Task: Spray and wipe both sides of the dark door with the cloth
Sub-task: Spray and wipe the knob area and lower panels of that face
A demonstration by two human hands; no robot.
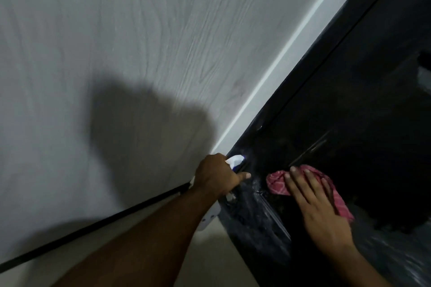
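Note:
The dark door (354,105) fills the right side of the head view, its surface streaked with wet smears near the lower edge. My left hand (218,176) grips a white spray bottle (235,160) with a blue nozzle, held at the door's edge, index finger stretched toward the door. My right hand (317,202) lies flat with straight fingers on a red patterned cloth (278,183) and presses it against the door face. Most of the bottle's body is hidden behind my left hand and forearm.
A pale wood-grain wall (116,42) takes up the left and middle. A white strip (286,53) runs along the door's edge. A black skirting line (93,228) meets a beige floor (210,258) at the bottom.

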